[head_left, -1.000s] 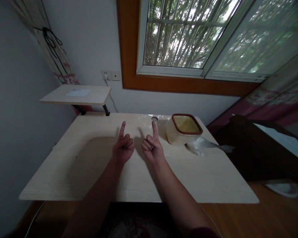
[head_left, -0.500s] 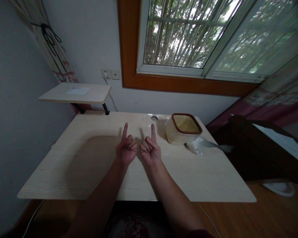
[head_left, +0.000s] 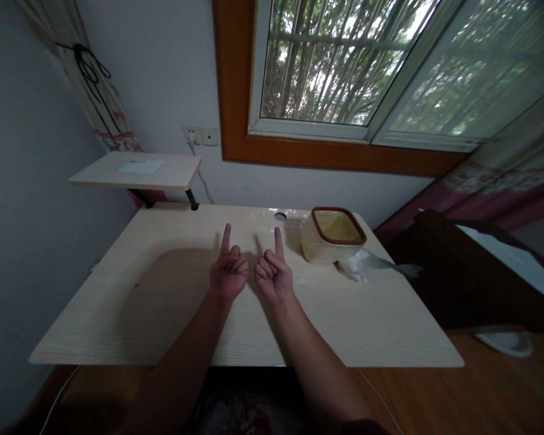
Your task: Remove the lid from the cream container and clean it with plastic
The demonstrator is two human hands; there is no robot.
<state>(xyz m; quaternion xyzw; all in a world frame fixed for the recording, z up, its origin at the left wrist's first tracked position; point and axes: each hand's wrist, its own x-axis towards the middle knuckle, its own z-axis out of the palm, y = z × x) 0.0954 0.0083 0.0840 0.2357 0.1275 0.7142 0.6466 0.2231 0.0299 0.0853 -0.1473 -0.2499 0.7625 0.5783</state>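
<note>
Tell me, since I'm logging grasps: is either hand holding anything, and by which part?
Nothing is held. The left hand and right hand hover over the table, index fingers extended, other fingers curled.

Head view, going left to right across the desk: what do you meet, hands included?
Small raised shelf → left hand → right hand → brown-rimmed basket → crumpled clear plastic bag. Both hands hold nothing; each has its index finger pointing up, with the other fingers curled.
</note>
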